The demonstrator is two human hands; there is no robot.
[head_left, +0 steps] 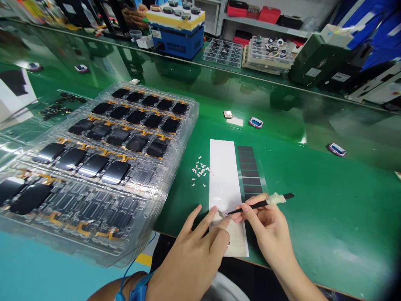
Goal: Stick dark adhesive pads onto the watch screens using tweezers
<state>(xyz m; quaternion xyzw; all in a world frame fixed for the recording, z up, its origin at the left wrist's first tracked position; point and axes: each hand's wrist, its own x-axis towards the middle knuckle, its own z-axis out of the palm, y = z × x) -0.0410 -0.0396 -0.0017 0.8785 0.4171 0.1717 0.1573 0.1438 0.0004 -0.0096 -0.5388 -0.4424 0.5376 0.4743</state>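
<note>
My right hand [266, 221] is closed round slim black tweezers [258, 205] with pale wrapping near their upper end. Their tip meets the white strip sheet [224, 171], whose near part looks beige. My left hand [200, 246] lies over the sheet's lower left side, fingers spread and fingertips close to the tweezer tip. Something small and pale sits at the tip, too small to name. A strip of black rectangular pieces [247, 165] lies right of the sheet, partly under my right hand. Small white bits [200, 170] are scattered left of it.
Stacked clear trays [188, 138] with black watch-like screens fill the left side. Small oval-framed parts [256, 122] lie toward the back of the green bench [313, 200]. A blue machine [175, 42] stands on the shelf behind, with another person's hand [134, 19] beside it.
</note>
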